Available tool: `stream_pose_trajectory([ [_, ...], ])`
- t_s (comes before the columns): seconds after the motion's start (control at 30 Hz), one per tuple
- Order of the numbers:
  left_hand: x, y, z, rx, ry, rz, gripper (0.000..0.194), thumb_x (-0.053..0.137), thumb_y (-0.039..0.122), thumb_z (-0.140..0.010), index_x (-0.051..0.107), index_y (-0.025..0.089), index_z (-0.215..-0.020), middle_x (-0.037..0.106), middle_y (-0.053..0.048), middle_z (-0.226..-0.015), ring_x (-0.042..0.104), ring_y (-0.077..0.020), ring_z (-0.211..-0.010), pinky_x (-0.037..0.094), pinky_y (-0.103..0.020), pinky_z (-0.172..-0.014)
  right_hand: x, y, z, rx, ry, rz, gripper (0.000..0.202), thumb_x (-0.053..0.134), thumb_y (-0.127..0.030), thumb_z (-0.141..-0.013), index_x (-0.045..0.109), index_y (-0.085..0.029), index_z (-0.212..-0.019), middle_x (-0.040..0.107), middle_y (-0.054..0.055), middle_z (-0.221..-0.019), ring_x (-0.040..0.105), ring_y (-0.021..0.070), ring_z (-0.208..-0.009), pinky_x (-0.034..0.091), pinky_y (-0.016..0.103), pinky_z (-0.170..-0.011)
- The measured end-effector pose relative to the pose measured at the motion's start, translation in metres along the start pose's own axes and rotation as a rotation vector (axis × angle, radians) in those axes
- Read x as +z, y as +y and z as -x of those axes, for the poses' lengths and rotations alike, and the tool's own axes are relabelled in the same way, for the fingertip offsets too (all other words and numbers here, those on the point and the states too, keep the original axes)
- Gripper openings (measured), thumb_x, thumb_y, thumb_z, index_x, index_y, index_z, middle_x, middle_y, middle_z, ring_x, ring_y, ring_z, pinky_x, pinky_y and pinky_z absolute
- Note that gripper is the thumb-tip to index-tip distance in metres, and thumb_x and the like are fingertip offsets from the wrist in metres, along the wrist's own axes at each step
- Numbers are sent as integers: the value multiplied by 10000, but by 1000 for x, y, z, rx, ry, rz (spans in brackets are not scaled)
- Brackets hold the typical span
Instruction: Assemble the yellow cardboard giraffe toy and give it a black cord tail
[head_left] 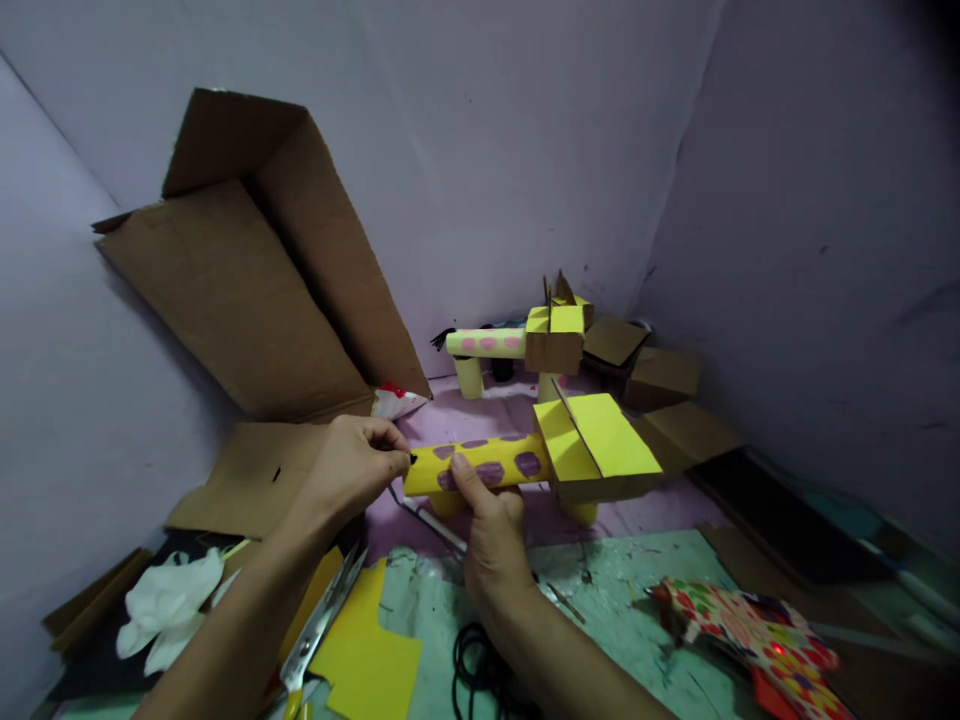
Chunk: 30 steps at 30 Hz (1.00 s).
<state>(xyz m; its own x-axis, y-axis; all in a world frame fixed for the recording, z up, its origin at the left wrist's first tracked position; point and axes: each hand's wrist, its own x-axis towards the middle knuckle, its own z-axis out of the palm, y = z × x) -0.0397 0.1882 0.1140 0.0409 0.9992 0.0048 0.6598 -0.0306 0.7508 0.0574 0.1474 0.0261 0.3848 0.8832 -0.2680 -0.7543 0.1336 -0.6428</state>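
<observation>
A yellow paper tube (491,462) with purple spots lies level, joined at its right end to a yellow-topped cardboard box (611,435). My right hand (495,530) is closed around the tube from below, thumb on its near side. At the tube's left end my left hand (360,455) is pinched on a small black piece (412,459), mostly hidden by the fingers. Short yellow legs (581,514) show under the model. Behind it stands a similar model (487,343) with pink spots and a black fringed tail (442,340).
Scissors (322,625) and cut yellow paper (379,650) lie at front left, near crumpled white tissue (169,605). A black cord (480,670) coils at the front. Right, a floral-wrapped tool (757,640) shows a red light. A large cardboard box (232,290) leans on the wall.
</observation>
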Motion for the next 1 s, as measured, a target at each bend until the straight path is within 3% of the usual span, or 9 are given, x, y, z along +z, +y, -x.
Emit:
stream_pose_trajectory([
  [0.17,-1,2,-1,24,-11,4,58,560,193,-458,550,159,-504,482,51,-435,393,-96,-458,275,-215,-447,1,-1,1,-19,8,7,303,788,-289,-597,641,-138,-814,715,7,-732,672,164,-682,542,269,-676],
  [0.47,-5,-2,0,61,-62,-9,179,577,317,-561,612,148,-511,513,17,-455,431,-116,-475,324,-235,-485,3,-4,4,-15,6,15,268,779,-302,-605,651,-138,-774,705,3,-684,664,164,-644,540,273,-641],
  [1.0,-6,-2,2,31,-68,43,219,637,335,-542,663,126,-602,578,-1,-526,447,-110,-499,333,-236,-499,1,-4,4,18,1,39,300,778,-343,-602,659,-118,-760,696,14,-667,661,173,-626,555,305,-658],
])
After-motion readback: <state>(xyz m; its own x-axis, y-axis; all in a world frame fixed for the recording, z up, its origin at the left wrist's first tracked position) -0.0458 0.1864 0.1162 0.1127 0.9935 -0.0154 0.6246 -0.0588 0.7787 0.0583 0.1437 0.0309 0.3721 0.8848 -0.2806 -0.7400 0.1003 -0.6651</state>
